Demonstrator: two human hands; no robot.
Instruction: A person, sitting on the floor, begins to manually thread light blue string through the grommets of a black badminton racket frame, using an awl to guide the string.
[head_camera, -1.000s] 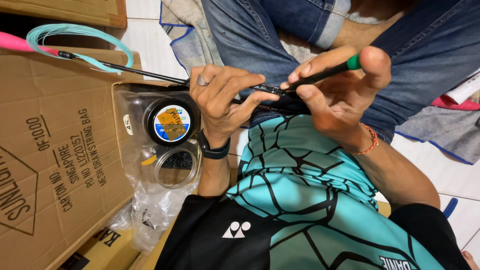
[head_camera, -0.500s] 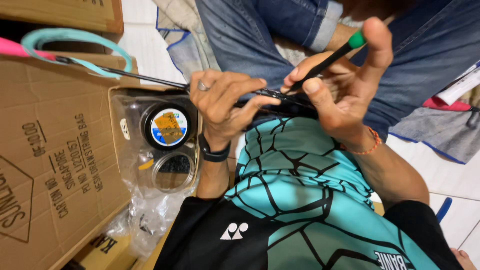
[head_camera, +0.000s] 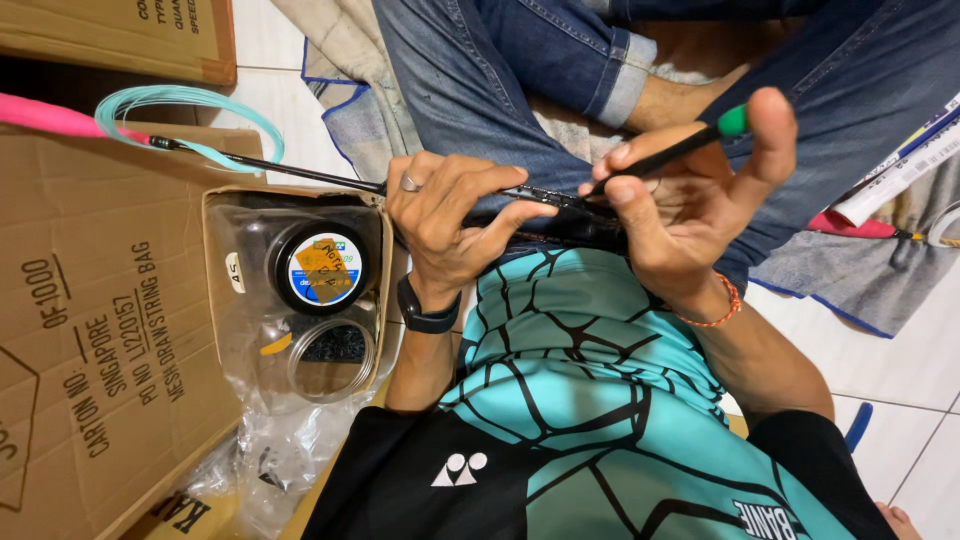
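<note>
Now your right hand (head_camera: 690, 205) has tipped the green-ended tool (head_camera: 665, 153) up, pinching it; your left hand (head_camera: 445, 215) keeps pinching the thin black frame (head_camera: 545, 196).

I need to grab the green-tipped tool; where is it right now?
In the head view it is right of centre: the green-tipped tool is gripped in the right hand, its tip meeting the racket frame pinched by the left hand.

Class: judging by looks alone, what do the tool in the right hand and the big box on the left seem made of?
Tool: thin dark matte shaft, probably metal, tipped by a glossy green cap, probably plastic. Box: brown corrugated cardboard, dull and creased, with folded flaps.
</note>
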